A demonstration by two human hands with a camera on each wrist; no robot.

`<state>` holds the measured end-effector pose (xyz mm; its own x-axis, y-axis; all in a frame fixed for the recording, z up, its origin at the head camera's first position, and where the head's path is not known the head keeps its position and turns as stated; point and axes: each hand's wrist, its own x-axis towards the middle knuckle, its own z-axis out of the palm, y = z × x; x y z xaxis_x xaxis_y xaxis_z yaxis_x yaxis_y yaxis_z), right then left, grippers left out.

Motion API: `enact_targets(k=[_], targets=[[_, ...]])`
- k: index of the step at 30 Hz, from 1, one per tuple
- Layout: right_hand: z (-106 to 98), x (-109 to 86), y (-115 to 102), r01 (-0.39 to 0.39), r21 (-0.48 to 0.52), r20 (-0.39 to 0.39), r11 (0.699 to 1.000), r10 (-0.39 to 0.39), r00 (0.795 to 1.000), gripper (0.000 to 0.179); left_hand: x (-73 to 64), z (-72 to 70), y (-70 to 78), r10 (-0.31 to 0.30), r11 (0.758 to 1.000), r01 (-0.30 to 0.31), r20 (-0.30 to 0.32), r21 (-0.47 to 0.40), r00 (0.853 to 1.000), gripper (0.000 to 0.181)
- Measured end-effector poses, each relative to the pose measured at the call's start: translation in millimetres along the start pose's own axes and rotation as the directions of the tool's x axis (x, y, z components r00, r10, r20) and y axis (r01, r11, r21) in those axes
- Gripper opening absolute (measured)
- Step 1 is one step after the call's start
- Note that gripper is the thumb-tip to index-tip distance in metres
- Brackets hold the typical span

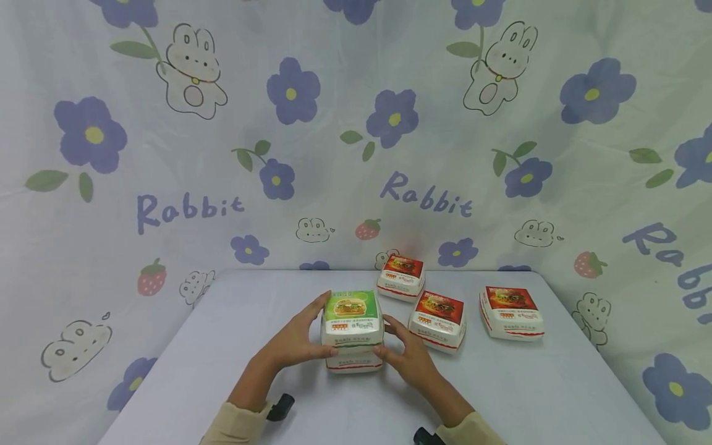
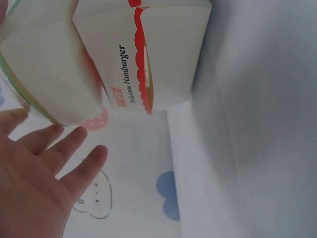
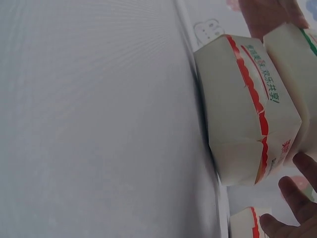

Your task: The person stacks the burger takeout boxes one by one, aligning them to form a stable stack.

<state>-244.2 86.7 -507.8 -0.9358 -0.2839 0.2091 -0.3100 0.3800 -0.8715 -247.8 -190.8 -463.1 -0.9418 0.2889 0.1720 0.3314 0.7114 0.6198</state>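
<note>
A green-topped burger box sits on top of another white burger box, whose red scalloped trim shows at its front. My left hand grips the upper box from the left, thumb at the front corner and fingers along the side toward the back. From the right, my right hand holds the same box, thumb low at the front corner and index finger farther back. In the left wrist view the spread fingertips lie against the upper box, above the lower box. The lower box's lid is hidden.
Red-topped burger boxes stand to the right: one at the back, one close beyond the right hand, and one farther right. All are on the white table. A rabbit-and-flower curtain hangs behind the table's back edge.
</note>
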Motion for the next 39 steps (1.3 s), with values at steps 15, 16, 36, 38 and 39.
enact_targets(k=[15, 16, 36, 38, 39], targets=[[-13.5, 3.3, 1.7, -0.007, -0.075, 0.015, 0.997, 0.008, 1.000, 0.083, 1.4, -0.6, 0.3, 0.046, 0.999, -0.046, -0.017, -0.021, 0.999, 0.120], [-16.0, 4.7, 2.1, 0.003, -0.094, 0.007, 0.996, -0.003, 1.000, 0.083, 1.8, -0.8, 0.2, 0.045, 0.999, -0.045, -0.017, -0.016, 0.999, 0.120], [-100.4, 16.3, 5.8, -0.111, -0.532, -0.305, 0.840, -0.068, 0.950, 0.064, -4.6, -3.5, 2.0, 0.072, 0.997, -0.073, -0.059, -0.006, 0.996, 0.116], [-108.5, 17.3, 10.2, -0.194, -0.526, -0.307, 0.828, 0.027, 0.951, 0.075, -4.8, -3.9, 1.9, 0.071, 0.997, -0.071, -0.068, -0.004, 0.995, 0.115], [-111.2, 17.7, 12.2, -0.226, -0.521, -0.299, 0.823, 0.072, 0.952, 0.080, -5.2, -4.0, 2.0, 0.068, 0.998, -0.069, -0.068, -0.005, 0.995, 0.115]])
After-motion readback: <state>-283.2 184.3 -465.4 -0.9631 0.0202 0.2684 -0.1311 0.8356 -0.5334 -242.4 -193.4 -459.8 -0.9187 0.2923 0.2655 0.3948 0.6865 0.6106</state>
